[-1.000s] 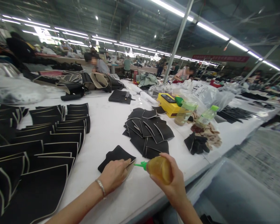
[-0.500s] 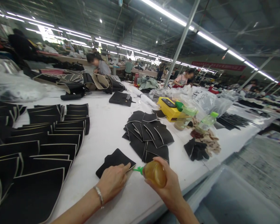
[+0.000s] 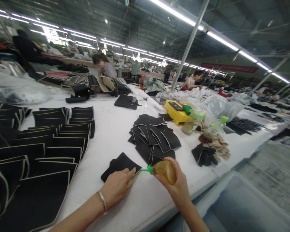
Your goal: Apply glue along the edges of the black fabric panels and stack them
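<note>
Flat on the white table lies a black leather-like panel [image 3: 119,164] with a pale cut edge. My left hand [image 3: 119,185] rests on it, palm down, fingers stretched toward its right corner and pressing it; no object is inside this hand. My right hand [image 3: 180,183] is wrapped round a squeeze bottle [image 3: 164,171] of amber liquid, tilted on its side. Its green nozzle points left, with the tip at the panel's right corner; whether it touches I cannot tell. Just beyond sits a loose heap of black panels [image 3: 152,135].
Overlapping rows of black panels [image 3: 38,187] cover the left side. A yellow box [image 3: 175,112] with a phone on it, a green-capped plastic bottle [image 3: 216,127] and cloth scraps [image 3: 218,146] stand at right. A clear plastic bin [image 3: 241,203] is below the table edge.
My right hand has moved the squeeze bottle slightly right and up, so its nozzle tip now sits at the panel's corner. My left hand stays on the panel. The view has shifted a little.
</note>
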The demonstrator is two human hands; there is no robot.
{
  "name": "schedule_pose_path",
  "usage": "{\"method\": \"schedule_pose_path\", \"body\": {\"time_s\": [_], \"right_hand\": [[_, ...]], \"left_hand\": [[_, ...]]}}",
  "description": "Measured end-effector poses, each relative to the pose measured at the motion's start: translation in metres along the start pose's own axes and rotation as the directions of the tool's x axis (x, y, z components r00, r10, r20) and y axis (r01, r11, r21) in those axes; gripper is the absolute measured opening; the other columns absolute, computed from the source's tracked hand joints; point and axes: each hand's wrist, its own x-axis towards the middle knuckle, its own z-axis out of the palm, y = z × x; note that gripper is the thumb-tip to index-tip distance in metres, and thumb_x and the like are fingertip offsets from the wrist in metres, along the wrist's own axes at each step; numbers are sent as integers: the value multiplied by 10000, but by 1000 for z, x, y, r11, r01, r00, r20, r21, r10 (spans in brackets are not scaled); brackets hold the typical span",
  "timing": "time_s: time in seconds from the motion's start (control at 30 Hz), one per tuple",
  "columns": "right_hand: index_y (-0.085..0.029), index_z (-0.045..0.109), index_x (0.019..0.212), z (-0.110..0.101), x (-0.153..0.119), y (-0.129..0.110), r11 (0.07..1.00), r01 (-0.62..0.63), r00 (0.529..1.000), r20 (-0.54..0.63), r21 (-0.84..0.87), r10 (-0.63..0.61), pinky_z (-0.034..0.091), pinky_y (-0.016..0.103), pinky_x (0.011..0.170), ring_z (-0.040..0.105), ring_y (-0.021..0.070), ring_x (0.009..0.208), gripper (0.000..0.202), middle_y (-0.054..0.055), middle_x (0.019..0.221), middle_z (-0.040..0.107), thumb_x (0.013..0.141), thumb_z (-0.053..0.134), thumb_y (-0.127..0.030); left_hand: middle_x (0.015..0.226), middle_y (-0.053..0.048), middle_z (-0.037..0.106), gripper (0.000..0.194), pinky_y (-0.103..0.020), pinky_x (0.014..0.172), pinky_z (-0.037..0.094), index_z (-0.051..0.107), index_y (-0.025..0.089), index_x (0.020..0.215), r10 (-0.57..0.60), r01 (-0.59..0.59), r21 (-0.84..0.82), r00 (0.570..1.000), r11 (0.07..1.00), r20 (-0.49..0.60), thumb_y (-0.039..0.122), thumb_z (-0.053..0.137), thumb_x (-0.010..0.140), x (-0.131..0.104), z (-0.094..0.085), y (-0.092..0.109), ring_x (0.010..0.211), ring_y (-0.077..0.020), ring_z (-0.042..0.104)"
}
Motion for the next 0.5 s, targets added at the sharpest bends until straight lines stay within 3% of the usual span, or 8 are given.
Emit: {"method": "schedule_pose_path", "body": {"time_s": [0.2, 0.37, 0.5], "right_hand": [[-252, 543, 1177, 4, -3, 2, 992, -60, 995, 82, 116, 50, 498, 334, 782, 630, 244, 871, 548, 27, 1028, 644, 713, 779, -424], [-249, 536, 1176, 4, -5, -1, 990, -85, 996, 40, 109, 81, 488, 344, 817, 619, 249, 899, 552, 32, 1036, 633, 717, 782, -430], [-249, 554, 1158, 5, -9, -2, 986, -73, 989, 139, 147, 53, 494, 323, 769, 618, 242, 864, 541, 24, 1018, 629, 705, 783, -438]], "left_hand": [[984, -70, 656, 509, -291, 720, 474, 476, 238, 1391, -5, 6, -43, 1000, 999, 19, 235, 290, 917, -2, -3, -1, 837, -198, 663], [999, -67, 653, 513, -293, 721, 466, 468, 246, 1398, 3, -2, -53, 1000, 999, 23, 236, 276, 923, -2, -5, -3, 851, -204, 657], [1005, -75, 654, 513, -307, 721, 469, 464, 225, 1404, 10, -8, -68, 1000, 998, 27, 255, 247, 939, -3, -6, -3, 850, -215, 655]]}}
